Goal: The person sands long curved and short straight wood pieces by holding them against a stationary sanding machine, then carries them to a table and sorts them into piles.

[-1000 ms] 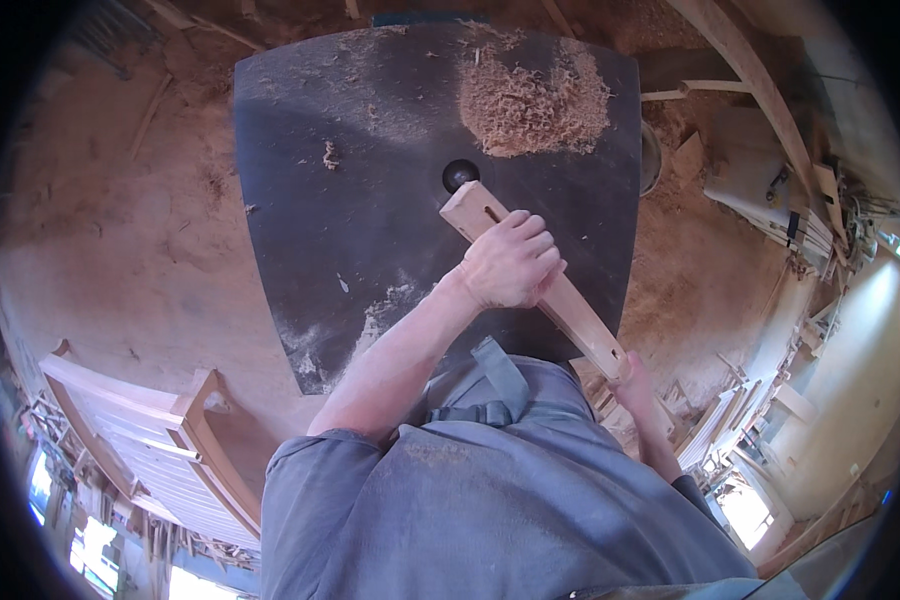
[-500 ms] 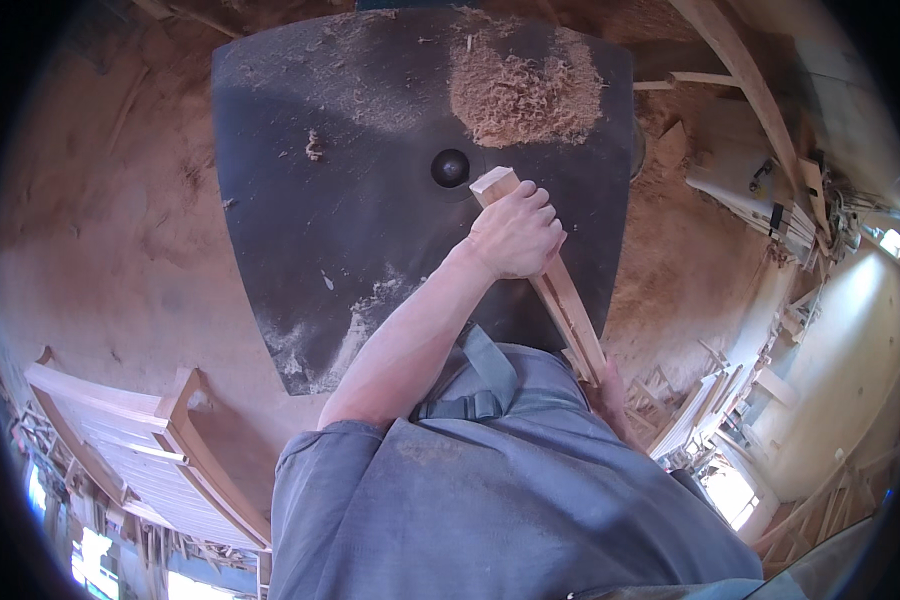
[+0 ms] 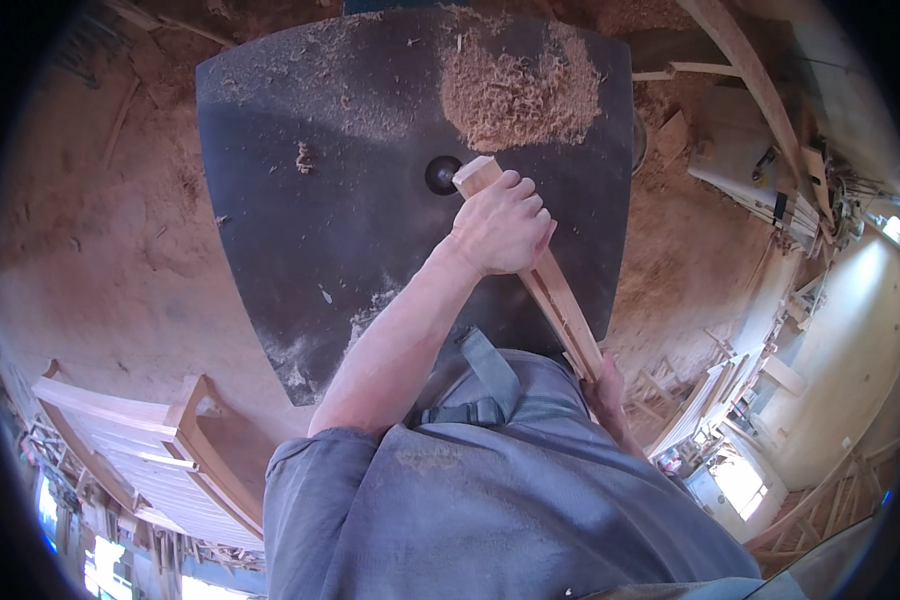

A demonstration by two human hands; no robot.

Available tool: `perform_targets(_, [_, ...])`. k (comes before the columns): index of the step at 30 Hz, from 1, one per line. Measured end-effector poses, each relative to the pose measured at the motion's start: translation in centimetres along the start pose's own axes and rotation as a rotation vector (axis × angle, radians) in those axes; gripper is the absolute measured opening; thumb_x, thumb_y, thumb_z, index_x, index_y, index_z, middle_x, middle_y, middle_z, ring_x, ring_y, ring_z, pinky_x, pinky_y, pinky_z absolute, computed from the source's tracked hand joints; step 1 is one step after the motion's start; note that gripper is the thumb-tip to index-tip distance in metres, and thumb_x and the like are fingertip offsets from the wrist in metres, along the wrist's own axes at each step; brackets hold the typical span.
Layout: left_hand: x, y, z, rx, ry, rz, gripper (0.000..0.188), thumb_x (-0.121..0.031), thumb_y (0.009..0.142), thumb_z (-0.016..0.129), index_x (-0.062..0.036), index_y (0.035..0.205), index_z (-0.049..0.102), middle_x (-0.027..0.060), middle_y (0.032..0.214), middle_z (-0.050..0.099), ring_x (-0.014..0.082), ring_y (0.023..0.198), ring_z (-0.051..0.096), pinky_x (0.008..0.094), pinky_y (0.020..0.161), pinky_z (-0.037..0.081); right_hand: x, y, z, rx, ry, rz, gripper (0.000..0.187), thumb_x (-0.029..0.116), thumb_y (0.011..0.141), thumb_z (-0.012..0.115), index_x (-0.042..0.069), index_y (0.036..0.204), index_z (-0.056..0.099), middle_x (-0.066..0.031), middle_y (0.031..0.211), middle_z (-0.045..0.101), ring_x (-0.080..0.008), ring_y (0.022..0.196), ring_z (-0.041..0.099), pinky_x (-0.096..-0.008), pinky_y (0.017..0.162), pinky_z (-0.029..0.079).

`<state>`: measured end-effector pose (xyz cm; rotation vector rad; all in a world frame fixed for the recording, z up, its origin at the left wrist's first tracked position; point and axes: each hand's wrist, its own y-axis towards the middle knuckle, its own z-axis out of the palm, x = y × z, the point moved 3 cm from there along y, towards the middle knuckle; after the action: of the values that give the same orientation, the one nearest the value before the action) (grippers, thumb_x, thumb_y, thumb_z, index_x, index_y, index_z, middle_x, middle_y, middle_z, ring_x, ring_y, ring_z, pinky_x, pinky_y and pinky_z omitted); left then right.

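A long pale wooden piece (image 3: 560,300) slants from beside the spindle toward my right hip. My left hand (image 3: 502,225) is closed around its far part, knuckles up. Low on the right, my right hand (image 3: 607,388) grips the near end; its fingers are partly hidden behind the wood. The far end of the piece lies close to the round dark spindle (image 3: 443,175) in its recess. Both sit over a dark machine table (image 3: 330,240). Whether the wood touches the spindle, I cannot tell.
Wood shavings (image 3: 515,90) are heaped at the table's far right, with a small clump (image 3: 304,158) further left. Sawdust covers the floor (image 3: 110,260). A slatted wooden frame (image 3: 120,430) stands at the lower left. Curved timber (image 3: 745,60) leans at the upper right.
My left hand and the wood's far end have shifted slightly left and away from me, nearer the spindle. The view has also moved a little. Both hands keep their grip.
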<state>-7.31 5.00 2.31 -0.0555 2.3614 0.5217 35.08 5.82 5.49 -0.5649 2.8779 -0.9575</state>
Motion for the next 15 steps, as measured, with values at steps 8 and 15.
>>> perform_targets(8, [-0.7,-1.7,-0.9,-0.087,0.015,-0.048,0.028,-0.017,0.079,0.071,-0.0107,0.059,0.052,0.0024,0.064,0.053,0.0216,0.071,0.054,0.0348,0.071,0.044,-0.3,1.7,-1.7,-0.019,-0.022,-0.061,0.047,0.002,0.071,0.065,0.006,0.118,0.057,-0.024,0.102,0.064,-0.0468,0.095,0.063,-0.0524,0.081,0.051])
perform_targets(15, [-1.6,-2.5,-1.6,-0.112,0.064,-0.082,0.027,-0.015,0.077,0.072,-0.0106,0.06,0.052,0.0022,0.064,0.053,0.0218,0.07,0.053,0.0344,0.072,0.045,-0.8,2.9,-3.2,0.014,-0.076,-0.065,0.054,0.004,0.069,0.072,0.007,0.12,0.057,-0.0243,0.101,0.065,-0.0456,0.096,0.063,-0.0518,0.082,0.051])
